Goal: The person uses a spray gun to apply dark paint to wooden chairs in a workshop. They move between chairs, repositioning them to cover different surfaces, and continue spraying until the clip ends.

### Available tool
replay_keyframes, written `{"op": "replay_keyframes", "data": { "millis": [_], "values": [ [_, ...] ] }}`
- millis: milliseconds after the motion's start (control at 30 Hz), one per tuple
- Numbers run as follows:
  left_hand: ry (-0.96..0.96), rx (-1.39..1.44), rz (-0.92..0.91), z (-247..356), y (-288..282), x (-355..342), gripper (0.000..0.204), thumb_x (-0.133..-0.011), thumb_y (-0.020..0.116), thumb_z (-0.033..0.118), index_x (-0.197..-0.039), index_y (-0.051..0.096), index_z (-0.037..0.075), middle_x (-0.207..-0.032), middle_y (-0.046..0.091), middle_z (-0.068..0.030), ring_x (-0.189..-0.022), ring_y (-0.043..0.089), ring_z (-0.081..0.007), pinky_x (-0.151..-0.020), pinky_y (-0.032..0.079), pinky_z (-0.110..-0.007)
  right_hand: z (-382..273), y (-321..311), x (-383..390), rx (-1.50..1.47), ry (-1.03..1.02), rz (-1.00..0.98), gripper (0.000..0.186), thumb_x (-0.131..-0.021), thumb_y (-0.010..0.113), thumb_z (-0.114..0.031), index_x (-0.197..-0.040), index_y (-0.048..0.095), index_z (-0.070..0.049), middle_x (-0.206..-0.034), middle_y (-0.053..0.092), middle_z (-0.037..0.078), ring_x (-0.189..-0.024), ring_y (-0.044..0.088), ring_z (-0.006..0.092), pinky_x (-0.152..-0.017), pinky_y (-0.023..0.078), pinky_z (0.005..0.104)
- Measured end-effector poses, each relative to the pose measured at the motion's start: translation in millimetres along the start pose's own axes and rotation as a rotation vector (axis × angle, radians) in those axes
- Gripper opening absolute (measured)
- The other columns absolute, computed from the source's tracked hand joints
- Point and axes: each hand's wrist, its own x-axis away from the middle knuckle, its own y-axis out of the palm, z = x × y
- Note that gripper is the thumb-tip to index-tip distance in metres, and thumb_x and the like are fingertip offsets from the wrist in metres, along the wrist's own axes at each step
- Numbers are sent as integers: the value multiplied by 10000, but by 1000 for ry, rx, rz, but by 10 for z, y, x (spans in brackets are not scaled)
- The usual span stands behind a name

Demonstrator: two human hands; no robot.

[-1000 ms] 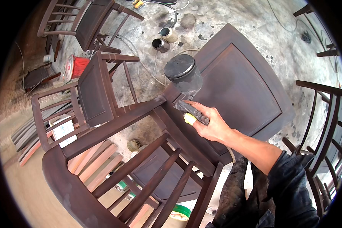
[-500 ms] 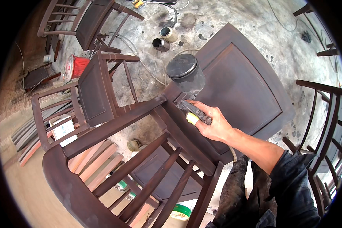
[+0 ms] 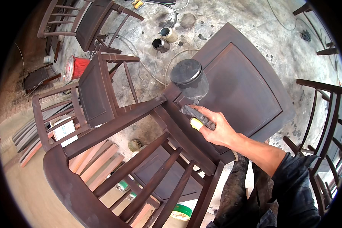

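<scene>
My right hand (image 3: 219,128) is wrapped round the handle of a paint spray gun (image 3: 197,114) with a dark, stained cup (image 3: 189,79). A strip of yellow shows beside the fingers. The gun hangs over the seat (image 3: 241,89) of a dark brown wooden chair, near where seat and backrest meet. Toward me lies the chair's curved top rail (image 3: 68,186), with several slats (image 3: 152,182) running from it to the seat. The gun's nozzle is hard to make out, and no spray can be seen. My left hand is out of view.
More dark chairs stand at the left (image 3: 97,89) and right (image 3: 326,125). Two open cans (image 3: 161,45) and a looped hose (image 3: 171,62) are on the stained floor beyond. A red bucket (image 3: 78,67) and wooden strips (image 3: 98,163) lie to the left.
My right hand and the spray gun have shifted slightly toward me and to the right over the seat. The chair stays where it was.
</scene>
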Motion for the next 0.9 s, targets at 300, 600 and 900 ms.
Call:
{"op": "replay_keyframes", "data": {
  "millis": [300,600,900],
  "values": [
    [-4,-9,22,14,15,15,858,-862,807,224,-1545,318,47,-1443,504,-177,-1276,500,-282,-1085,393,-406,29,-7,85,-14,30,-9,456,-919,627,-79,-1366,558,-24,-1237,684,148,-987,636,135,-912,509,312],
    [12,-29,14,-5,9,3,855,-870,800,234,-1544,312,36,-1433,506,-173,-1257,507,-277,-1075,395,-398,19,30,-39,21,24,-12,474,-911,629,-98,-1376,558,-39,-1198,695,177,-1008,679,210,-944,507,334],
    [-22,26,38,-212,-90,-68,889,-863,799,114,-1564,259,36,-1409,512,-189,-1191,554,-238,-989,490,-338,4,100,-169,55,19,40,496,-869,594,-24,-1363,557,-7,-1100,712,140,-914,645,132,-837,524,297]
  ]
}}
